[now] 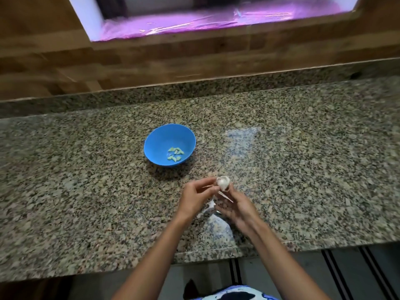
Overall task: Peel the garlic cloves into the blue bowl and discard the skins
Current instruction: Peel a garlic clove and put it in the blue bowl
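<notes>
A blue bowl (160, 141) stands on the granite counter (86, 180) with several peeled garlic cloves (175, 154) lying in it. In front of the bowl and to its right, both hands meet over a white garlic bulb (223, 182). My right hand (236, 207) holds the bulb from below, fingers curled round it. My left hand (195, 199) pinches at the bulb's left side with thumb and fingertips. Loose papery skin (225, 195) hangs between the hands, and more pale skin (211, 205) lies on the counter under them.
A raised granite ledge (194, 87) runs along the back of the counter, with wood panelling (65, 61) and a window sill (194, 27) behind. The counter's front edge (216, 252) is close below my wrists.
</notes>
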A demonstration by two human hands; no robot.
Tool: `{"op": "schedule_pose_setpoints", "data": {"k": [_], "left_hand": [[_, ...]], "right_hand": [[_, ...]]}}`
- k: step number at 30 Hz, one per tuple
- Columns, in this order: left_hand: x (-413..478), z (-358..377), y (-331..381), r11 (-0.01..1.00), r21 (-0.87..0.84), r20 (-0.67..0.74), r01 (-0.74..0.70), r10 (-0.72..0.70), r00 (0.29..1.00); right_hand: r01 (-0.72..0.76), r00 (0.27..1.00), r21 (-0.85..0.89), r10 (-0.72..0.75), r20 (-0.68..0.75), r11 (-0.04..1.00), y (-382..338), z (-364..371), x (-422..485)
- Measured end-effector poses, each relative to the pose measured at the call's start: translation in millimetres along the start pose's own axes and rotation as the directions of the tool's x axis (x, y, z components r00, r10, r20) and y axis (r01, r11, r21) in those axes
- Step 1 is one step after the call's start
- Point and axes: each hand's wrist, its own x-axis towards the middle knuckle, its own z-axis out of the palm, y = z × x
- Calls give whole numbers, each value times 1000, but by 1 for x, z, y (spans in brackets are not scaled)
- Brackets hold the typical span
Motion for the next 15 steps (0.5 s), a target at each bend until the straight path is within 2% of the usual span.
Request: {"op": "schedule_pose_setpoints", "data": {"k": [6, 9, 12, 15], "left_hand": [[-5, -1, -7, 998, 29, -90, -64, 66, 994], [-6, -7, -8, 998, 32, -41, -61, 63, 997], [-6, -8, -6, 1000, -3, -7, -25, 25, 1000], [-3, -8, -3, 998, -47, -7, 35, -35, 999]], "right_hand": [[-2, 1000, -65, 2, -6, 998, 4, 10, -2], [19, 1000, -48, -20, -19, 999, 5, 10, -3], [56, 998, 67, -56, 1, 996, 3, 11, -6], [147, 989, 20, -147, -12, 989, 2, 15, -8]]}}
